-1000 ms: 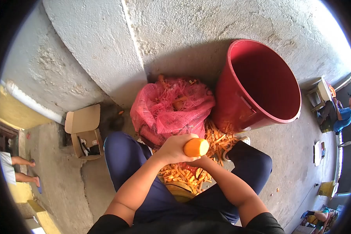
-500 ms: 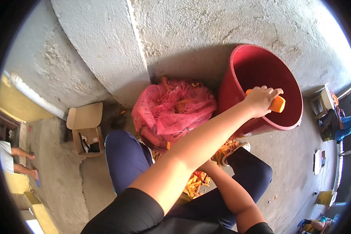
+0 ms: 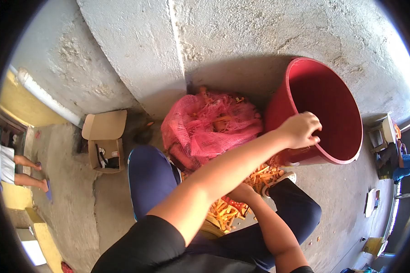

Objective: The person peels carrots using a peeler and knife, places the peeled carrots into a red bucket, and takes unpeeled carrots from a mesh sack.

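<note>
My left hand (image 3: pixel 301 130) hangs over the near rim of the red bucket (image 3: pixel 278 109), its fingers loosely bent and apart, with nothing visible in them. The bucket leans with its mouth towards the right; its inside is dark. Lower down, my right hand (image 3: pixel 243 193) is closed beside the orange peelings (image 3: pixel 224 214), partly hidden behind my left forearm. A red object (image 3: pixel 236 203) shows by its fingers, but its kind is unclear. More peelings (image 3: pixel 265 176) lie on the floor near my shoe. A pink mesh sack (image 3: pixel 196 123) with orange scraps on it slumps left of the bucket.
A rough concrete wall (image 3: pixel 232 32) rises behind the sack and bucket. An open cardboard box (image 3: pixel 105 154) stands on the floor at left. One person's legs (image 3: pixel 29 170) are at far left; another person in blue (image 3: pixel 404 166) sits at far right.
An orange piece that looks like a peeled carrot has left my left hand at the bucket and is out of sight. The view has shifted slightly; my right hand stays low by the peelings.
</note>
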Demonstrator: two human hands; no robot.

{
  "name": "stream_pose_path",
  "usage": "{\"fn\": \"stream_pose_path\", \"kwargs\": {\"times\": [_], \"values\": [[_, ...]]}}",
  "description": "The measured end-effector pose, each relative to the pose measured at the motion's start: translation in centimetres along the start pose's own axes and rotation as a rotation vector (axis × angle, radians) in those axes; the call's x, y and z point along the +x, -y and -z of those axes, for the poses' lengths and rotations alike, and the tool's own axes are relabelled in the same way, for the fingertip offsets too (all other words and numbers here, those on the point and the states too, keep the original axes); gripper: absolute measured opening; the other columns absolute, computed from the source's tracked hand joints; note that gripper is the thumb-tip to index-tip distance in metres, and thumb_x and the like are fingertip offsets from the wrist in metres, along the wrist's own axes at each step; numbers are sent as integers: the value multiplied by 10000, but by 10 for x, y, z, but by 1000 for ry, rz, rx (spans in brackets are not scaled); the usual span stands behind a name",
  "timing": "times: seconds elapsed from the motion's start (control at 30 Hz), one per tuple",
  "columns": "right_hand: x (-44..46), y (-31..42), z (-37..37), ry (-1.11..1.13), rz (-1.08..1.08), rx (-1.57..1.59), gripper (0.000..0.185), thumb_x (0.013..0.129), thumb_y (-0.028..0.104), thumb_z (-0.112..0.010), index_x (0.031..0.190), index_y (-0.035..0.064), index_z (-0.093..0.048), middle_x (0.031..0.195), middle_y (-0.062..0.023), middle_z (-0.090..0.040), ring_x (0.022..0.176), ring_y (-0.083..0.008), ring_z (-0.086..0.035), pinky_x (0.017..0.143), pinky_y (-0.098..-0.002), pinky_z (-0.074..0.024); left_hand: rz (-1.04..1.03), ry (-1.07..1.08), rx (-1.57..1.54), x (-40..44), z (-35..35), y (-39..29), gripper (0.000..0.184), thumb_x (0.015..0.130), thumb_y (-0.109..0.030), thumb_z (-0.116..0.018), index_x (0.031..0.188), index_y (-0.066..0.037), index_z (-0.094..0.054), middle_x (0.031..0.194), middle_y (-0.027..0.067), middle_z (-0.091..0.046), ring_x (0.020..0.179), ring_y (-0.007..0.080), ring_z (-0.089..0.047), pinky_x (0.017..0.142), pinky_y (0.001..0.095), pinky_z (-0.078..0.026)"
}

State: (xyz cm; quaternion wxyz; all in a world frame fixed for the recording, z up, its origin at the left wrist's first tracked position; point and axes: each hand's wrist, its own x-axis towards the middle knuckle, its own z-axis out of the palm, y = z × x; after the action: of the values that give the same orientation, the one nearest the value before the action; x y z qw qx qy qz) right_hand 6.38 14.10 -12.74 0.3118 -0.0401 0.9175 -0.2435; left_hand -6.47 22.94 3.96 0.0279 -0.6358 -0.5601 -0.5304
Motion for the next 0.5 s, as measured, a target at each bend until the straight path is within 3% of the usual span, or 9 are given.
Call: {"fn": "stream_pose_path", "kwargs": {"times": [0.03,0.1,0.2,0.27,0.33,0.43,0.5], "values": [[-11,10,17,94,-145,25,303,783,295,-491,828,24,-620,860,-170,-607,823,-302,-586,717,-401,-456,78,-37,1,-10,18,2,237,703,-204,-586,867,-35,-559,932,120,-553,942,271,-501,819,365,-406],[-14,4,13,65,-161,55,320,784,321,-498,825,26,-614,849,-168,-606,815,-312,-582,715,-404,-455,106,-280,67,-43,45,24,169,722,-142,-545,842,-24,-551,878,132,-554,893,286,-513,779,375,-414],[-20,4,18,76,-188,-35,315,793,348,-484,897,75,-602,860,-163,-602,827,-311,-575,731,-409,-442,627,-297,101,-118,91,70,156,752,-146,-524,812,-5,-551,784,158,-569,758,306,-553,664,369,-427],[-23,6,19,59,-165,-15,315,784,331,-494,864,45,-600,859,-168,-601,826,-317,-577,721,-415,-447,1015,-88,237,-179,112,101,185,772,-154,-482,829,8,-550,827,201,-574,797,329,-561,669,397,-425],[-23,7,20,48,-161,-8,318,781,326,-496,855,33,-596,855,-172,-600,822,-323,-577,713,-421,-448,1172,236,332,-222,124,107,230,770,-165,-452,869,14,-557,931,231,-557,883,347,-542,725,416,-425],[-26,6,17,33,-166,-10,322,785,335,-486,875,43,-587,846,-177,-598,811,-330,-575,703,-429,-447,1296,701,447,-250,114,102,285,735,-133,-464,953,1,-592,1011,194,-563,951,306,-549,788,381,-440],[-32,7,18,7,-146,-8,325,787,342,-480,884,49,-582,839,-179,-597,800,-335,-575,694,-433,-446,1302,745,521,-243,107,90,293,728,-143,-471,955,-11,-599,1010,184,-570,946,296,-555,787,377,-444]]}}
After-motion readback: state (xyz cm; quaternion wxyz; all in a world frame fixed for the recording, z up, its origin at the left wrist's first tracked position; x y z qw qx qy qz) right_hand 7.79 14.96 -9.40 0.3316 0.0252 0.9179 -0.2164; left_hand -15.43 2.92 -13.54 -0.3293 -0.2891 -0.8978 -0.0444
